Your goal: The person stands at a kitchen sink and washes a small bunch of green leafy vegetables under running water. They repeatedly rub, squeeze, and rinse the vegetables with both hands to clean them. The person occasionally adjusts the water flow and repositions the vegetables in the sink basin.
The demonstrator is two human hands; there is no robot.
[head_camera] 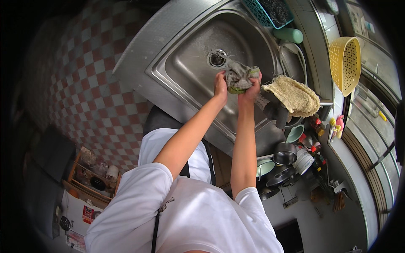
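A wet grey cloth (237,76) with yellow-green edges is bunched between my two hands, above the basin of a stainless steel sink (190,60). My left hand (220,84) grips its left side. My right hand (252,90) is closed around the right side, with part of the cloth covering the fingers. One end of the cloth hangs towards the round drain (217,59). Just right of my right hand, a beige towel (294,96) is draped over a dark fixture, probably the tap. Water seems to splash near my right wrist.
A teal plastic basket (258,12) holding dark scouring mesh and a green cylindrical container (288,34) stand along the sink's far right rim. A yellow perforated basket (345,66) hangs by the window. Pots (284,154), bowls and bottles crowd the right side. Checkered tiles (101,79) cover the floor.
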